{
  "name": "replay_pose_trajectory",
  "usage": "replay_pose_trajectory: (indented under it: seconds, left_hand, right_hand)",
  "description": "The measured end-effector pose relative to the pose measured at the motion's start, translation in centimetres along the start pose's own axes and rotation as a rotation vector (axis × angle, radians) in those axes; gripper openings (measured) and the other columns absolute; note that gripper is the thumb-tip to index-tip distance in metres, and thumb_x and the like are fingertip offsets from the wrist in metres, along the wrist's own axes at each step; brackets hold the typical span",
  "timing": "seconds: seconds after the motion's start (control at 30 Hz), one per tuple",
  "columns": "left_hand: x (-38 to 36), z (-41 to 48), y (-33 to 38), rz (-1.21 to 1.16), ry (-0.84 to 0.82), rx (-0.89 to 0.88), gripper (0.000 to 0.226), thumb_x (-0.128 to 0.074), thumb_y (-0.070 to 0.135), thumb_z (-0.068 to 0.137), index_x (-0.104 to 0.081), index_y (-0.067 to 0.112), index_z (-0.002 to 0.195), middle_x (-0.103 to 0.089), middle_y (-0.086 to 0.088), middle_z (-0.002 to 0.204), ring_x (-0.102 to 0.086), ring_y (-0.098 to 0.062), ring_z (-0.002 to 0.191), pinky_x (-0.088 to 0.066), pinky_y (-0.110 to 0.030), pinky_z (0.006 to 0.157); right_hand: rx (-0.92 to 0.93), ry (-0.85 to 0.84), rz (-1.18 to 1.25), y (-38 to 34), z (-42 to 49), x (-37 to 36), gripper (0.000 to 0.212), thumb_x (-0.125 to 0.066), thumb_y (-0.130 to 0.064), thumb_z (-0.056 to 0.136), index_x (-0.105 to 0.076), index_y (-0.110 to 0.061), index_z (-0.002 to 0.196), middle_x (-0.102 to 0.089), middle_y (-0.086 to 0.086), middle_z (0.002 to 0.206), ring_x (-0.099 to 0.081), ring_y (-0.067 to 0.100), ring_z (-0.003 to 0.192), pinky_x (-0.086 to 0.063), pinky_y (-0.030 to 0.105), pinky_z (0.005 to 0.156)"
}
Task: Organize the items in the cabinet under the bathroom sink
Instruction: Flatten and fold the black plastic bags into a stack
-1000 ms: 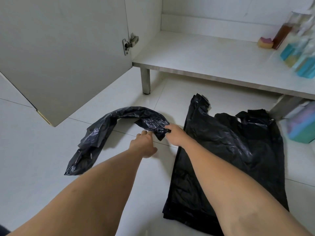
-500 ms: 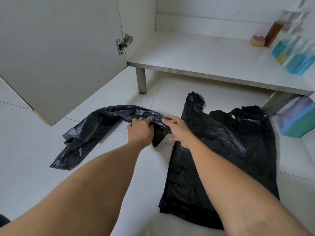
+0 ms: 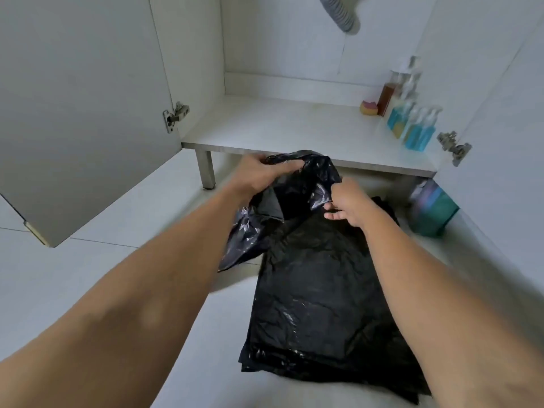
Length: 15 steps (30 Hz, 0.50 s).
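Note:
A crumpled black plastic bag (image 3: 297,189) hangs in the air in front of the cabinet shelf (image 3: 279,134). My left hand (image 3: 259,172) grips its upper edge and my right hand (image 3: 346,201) pinches its right side. Its loose end trails down to the left, toward the floor. Below it a stack of flat black bags (image 3: 321,304) lies on the white tiled floor, partly hidden by my right forearm.
The open left cabinet door (image 3: 82,113) stands at the left. Several bottles (image 3: 412,125) and a small pink-and-yellow sponge (image 3: 368,107) sit at the shelf's right end. A teal pack (image 3: 432,210) rests on the floor under the shelf. A grey drain hose (image 3: 341,13) hangs above.
Both hands have lifted the crumpled bag off the floor and moved it right, over the flat stack. The view has tilted up, showing more of the cabinet.

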<state>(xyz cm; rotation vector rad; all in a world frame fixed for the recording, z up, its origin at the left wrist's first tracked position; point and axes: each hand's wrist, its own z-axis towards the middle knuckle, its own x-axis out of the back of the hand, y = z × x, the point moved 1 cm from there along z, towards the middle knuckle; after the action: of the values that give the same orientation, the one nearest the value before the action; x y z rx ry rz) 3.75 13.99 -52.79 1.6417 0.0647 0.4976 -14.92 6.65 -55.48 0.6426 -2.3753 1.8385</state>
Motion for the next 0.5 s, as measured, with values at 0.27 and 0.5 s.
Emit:
replay_pose_trajectory:
  seconds: [0.27, 0.5]
  left_hand:
    - [-1.5, 0.9, 7.6, 0.914, -0.026, -0.027, 0.045, -0.081, 0.038, 0.081, -0.065, 0.001, 0.101, -0.065, -0.012, 0.099, -0.060, -0.031, 0.088, -0.049, -0.037, 0.077]
    - [-5.3, 1.7, 8.6, 0.153, 0.060, 0.050, 0.014, -0.052, 0.015, 0.094, -0.061, 0.005, 0.090, -0.066, -0.013, 0.093, -0.067, -0.029, 0.081, -0.059, -0.040, 0.079]
  right_hand:
    - [-0.065, 0.208, 0.307, -4.2, -2.8, 10.9, 0.038, -0.033, -0.013, 0.105, -0.039, -0.008, 0.142, -0.063, 0.019, 0.118, -0.073, 0.024, 0.059, -0.059, 0.032, 0.050]
    - [0.235, 0.399, 0.362, -6.0, -3.2, 13.9, 0.033, -0.030, -0.005, 0.100, -0.060, -0.015, 0.108, -0.059, 0.000, 0.092, -0.066, 0.025, 0.092, -0.052, 0.034, 0.074]
